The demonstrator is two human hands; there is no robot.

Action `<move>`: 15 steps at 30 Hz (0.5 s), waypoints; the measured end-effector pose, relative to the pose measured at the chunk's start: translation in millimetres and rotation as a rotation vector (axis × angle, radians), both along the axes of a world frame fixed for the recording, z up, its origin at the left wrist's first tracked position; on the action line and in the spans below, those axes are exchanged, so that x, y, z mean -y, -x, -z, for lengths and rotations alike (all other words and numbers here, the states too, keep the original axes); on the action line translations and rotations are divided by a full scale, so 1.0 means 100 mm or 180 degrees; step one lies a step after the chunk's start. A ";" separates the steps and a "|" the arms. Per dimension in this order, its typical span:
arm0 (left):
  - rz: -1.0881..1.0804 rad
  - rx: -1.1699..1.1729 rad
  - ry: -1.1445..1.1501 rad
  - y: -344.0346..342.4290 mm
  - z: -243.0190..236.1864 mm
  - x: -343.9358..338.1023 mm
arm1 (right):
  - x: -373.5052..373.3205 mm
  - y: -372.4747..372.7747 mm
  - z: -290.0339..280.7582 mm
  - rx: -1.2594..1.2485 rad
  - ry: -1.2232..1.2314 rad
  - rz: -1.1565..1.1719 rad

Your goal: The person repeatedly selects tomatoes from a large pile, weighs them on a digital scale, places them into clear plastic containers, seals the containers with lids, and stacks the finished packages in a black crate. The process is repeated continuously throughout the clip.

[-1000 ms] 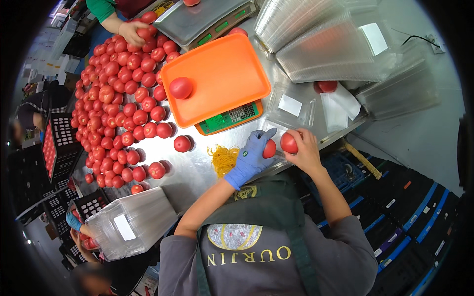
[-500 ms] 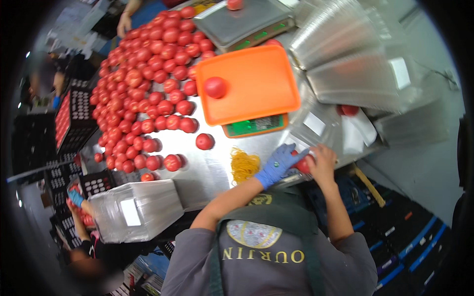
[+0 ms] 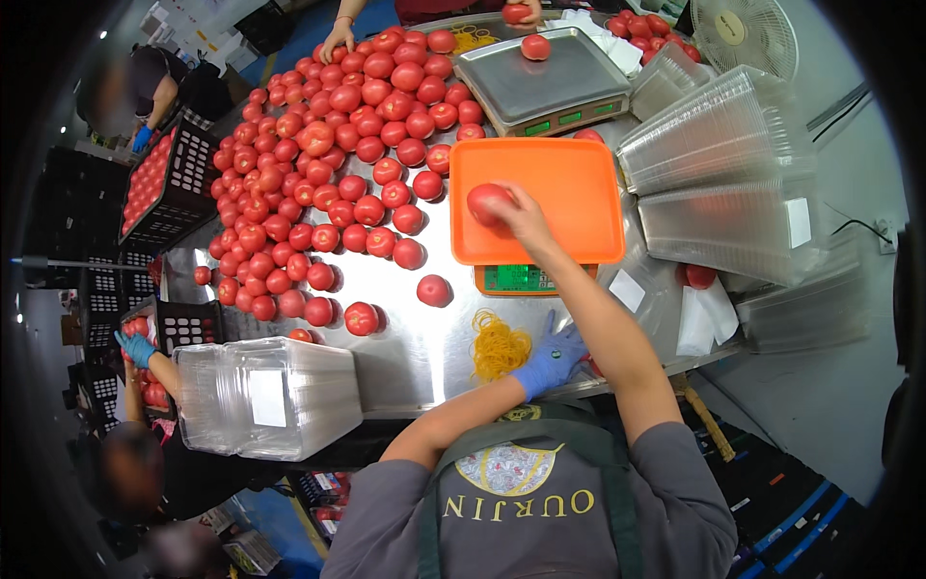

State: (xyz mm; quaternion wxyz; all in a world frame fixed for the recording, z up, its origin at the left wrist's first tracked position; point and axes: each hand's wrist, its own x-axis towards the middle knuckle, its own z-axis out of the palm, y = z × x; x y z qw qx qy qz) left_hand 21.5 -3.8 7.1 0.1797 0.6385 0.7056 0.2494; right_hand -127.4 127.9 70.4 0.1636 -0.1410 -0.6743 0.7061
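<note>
Reaching across the steel table, the right hand curls its bare fingers around a red tomato that rests on the orange tray, at the tray's left edge. The tray sits on a small scale whose green display shows just below the tray's near edge. The left hand, in a blue glove, lies with fingers loosely spread at the table's near edge, holding nothing that can be seen; a heap of yellow rubber bands lies just beside it.

A large spread of loose tomatoes covers the far left part of the table. Nested clear plastic containers are stacked along the right edge, and a second clear stack stands at the near left corner. A second, bare steel scale with one tomato on it stands at the far edge, where another person's hand reaches in.

As a judgement: the fruit is soft, so a light, cupping grip suits it best, with the tomato set down rather than dropped and kept fully inside the tray's rim so that the reading settles. The wrist should not lean on the tray, since any added load would falsify the weight.
</note>
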 end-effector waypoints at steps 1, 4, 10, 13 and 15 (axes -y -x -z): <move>-0.0049 -0.0149 0.0116 0.03 -0.05 0.05 | 0.04 -0.16 -0.15 -0.0015 0.1486 -0.0279; 0.0038 0.0300 0.0301 0.05 -0.07 0.07 | 0.10 -0.59 -0.40 -0.0064 0.3128 -0.0376; 0.0146 0.0659 0.0766 0.07 -0.05 0.08 | -0.02 -1.37 -0.36 -0.0432 0.3196 -0.0110; 0.0105 0.0573 0.0315 0.08 0.00 0.11 | -0.09 -1.97 -0.27 -0.0091 0.1724 0.1110; 0.0175 0.0635 0.0352 0.07 -0.03 0.07 | -0.15 -2.47 0.12 0.0472 0.0688 0.1284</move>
